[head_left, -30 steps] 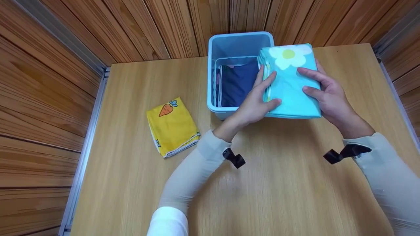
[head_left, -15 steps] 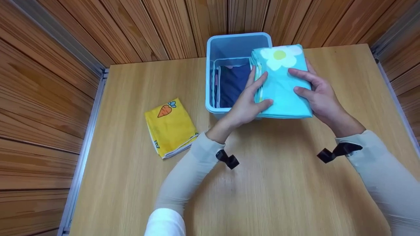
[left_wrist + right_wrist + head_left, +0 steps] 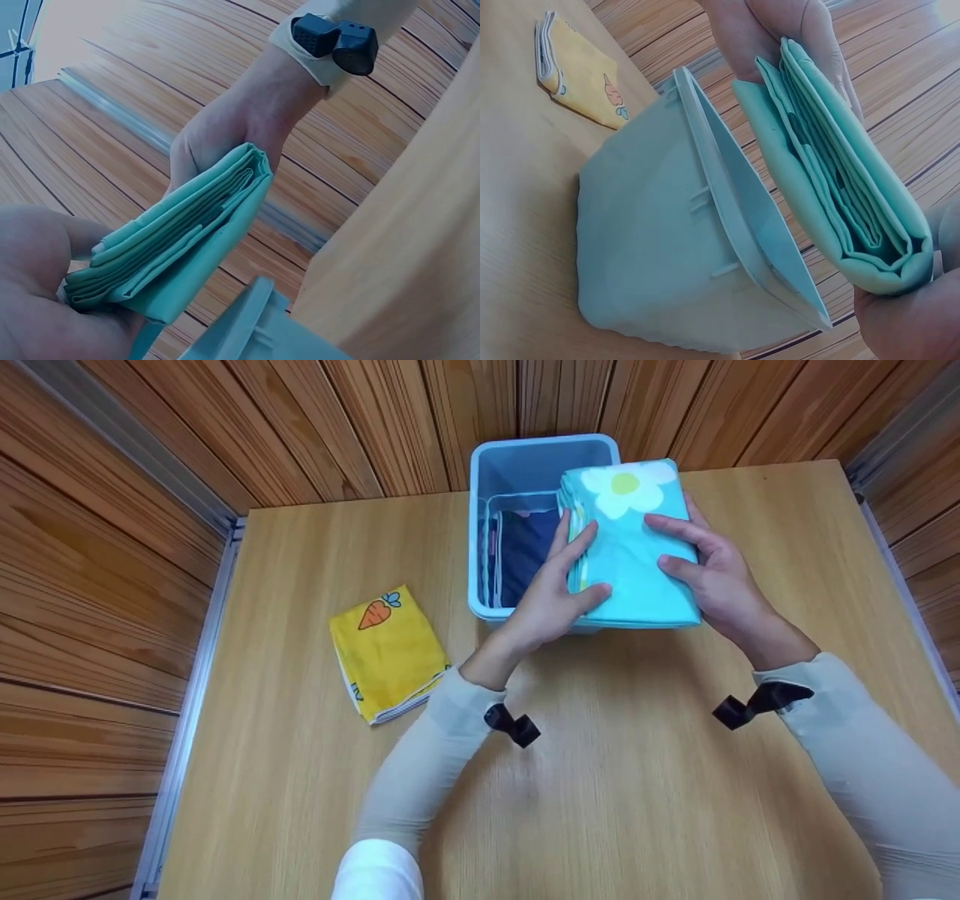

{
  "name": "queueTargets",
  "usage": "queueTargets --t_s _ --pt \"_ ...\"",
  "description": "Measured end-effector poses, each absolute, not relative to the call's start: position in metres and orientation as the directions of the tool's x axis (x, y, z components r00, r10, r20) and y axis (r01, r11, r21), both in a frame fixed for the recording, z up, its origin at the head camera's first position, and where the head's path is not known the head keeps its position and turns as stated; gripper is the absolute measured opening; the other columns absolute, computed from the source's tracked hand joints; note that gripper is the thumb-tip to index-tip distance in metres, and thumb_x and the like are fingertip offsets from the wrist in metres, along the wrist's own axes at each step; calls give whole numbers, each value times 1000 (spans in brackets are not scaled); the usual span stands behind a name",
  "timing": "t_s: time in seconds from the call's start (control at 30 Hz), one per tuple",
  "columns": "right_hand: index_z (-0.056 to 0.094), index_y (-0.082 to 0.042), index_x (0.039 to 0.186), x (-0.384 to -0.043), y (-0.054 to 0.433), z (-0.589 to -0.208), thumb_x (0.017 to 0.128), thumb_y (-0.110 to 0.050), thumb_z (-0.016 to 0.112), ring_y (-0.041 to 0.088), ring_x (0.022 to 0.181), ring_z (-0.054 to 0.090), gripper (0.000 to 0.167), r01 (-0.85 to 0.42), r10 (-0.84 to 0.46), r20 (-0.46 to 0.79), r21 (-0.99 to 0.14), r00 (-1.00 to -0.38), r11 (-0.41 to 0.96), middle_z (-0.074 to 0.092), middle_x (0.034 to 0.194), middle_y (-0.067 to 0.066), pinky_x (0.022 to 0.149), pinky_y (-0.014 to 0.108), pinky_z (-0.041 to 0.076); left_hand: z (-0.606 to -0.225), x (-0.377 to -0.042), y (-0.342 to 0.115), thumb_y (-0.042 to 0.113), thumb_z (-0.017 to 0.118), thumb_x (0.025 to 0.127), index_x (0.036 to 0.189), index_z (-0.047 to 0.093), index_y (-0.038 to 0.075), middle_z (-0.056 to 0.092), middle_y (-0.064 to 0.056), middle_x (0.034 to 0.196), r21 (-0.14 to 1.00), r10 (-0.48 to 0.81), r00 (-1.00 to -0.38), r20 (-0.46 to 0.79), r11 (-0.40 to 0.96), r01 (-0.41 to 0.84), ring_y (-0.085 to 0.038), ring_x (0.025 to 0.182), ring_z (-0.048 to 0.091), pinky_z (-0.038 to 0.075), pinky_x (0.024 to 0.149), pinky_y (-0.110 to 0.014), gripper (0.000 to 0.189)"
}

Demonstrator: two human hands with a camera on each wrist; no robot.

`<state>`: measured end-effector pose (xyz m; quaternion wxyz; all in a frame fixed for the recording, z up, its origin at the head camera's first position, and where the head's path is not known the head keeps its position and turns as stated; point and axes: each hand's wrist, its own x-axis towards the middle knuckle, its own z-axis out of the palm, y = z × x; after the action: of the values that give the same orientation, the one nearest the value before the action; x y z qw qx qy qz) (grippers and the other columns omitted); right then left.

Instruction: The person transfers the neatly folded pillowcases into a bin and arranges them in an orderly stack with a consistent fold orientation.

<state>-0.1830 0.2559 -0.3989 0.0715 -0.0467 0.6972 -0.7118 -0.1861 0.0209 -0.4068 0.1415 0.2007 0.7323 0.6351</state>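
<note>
Wood-plank walls (image 3: 390, 427) back and sides, wood-grain surface (image 3: 630, 780). Folded turquoise cloth (image 3: 630, 551) is up in the air between two hands, upper face showing a white flower with a yellow-green centre. Left hand (image 3: 547, 596) grips its left edge, thumb on top, fingers under in the left wrist view. Right hand (image 3: 720, 574) holds the right side, thumb and forefinger on the upper face, others behind.

Key relation: cloth vs light-blue bin (image 3: 474, 540). Head view has the cloth's left part overlapping the bin's right side, rest of it to the right, off the opening. Right wrist view shows a gap, cloth above the rim, apart, tilted. Long axis runs front to back, roughly like the opening's. Left hand is nearer the bin, by its near right corner and on the cloth's bin-side edge. In the way: the bin's right rim, plus the left hand itself.

Inside the bin: dark-blue cloth (image 3: 525, 555), low; right part hidden. Yellow cloth (image 3: 390, 656) with carrot print, folded, lies left of the bin, well apart from it, near the left sleeve (image 3: 431, 750).
</note>
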Motion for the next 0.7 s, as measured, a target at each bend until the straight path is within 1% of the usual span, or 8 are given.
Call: queueTargets --t_s 0.13,0.2,0.3,0.43,0.57,0.7 --pt "62 -12 142 -185 251 -398 101 3 56 21 157 -6 44 23 -176 -19 -1000 -984 -18 3 172 -6 126 37 10 -407 -187 17 8 65 99 162 24 10 -10 -2 171 990 467 -883 48 98 106 -20 157 2 38 111 -20 75" --pt "63 -11 141 -186 249 -398 101 5 55 22 157 -5 44 10 -177 -5 -1000 -984 -27 4 172 -5 126 36 10 -407 -187 14 8 65 99 162 24 10 -10 -2 171 991 467 -883 52 86 104 -19 157 1 36 111 -19 75" --pt "63 -9 140 -187 245 -399 100 7 55 22 157 -4 44 -5 -177 13 -999 -984 -44 4 172 -3 126 36 8 -406 -188 10 8 65 99 162 24 9 -10 -2 171 991 467 -882 57 79 106 -18 157 -2 31 115 -19 75" --pt "63 -11 141 -188 240 -399 100 5 56 21 157 -3 44 5 -177 -1 -1000 -984 -21 4 172 -3 126 37 6 -406 -188 4 9 64 99 162 24 9 -10 -1 171 990 467 -883 49 97 107 -18 157 -3 29 116 -19 74" --pt "61 -12 142 -189 235 -399 101 2 57 21 157 -3 44 17 -182 -19 -1000 -983 13 4 172 -5 126 39 5 -407 -188 -2 9 65 99 162 25 11 -9 0 171 990 457 -889 32 108 91 -17 157 -2 34 113 -18 74" --pt "60 -12 143 -190 230 -399 101 1 56 20 157 -3 45 26 -179 -31 -999 -983 31 5 172 -6 126 39 6 -408 -188 -5 9 65 99 162 25 13 -9 2 171 990 443 -896 30 111 88 -15 157 -3 39 110 -19 75"
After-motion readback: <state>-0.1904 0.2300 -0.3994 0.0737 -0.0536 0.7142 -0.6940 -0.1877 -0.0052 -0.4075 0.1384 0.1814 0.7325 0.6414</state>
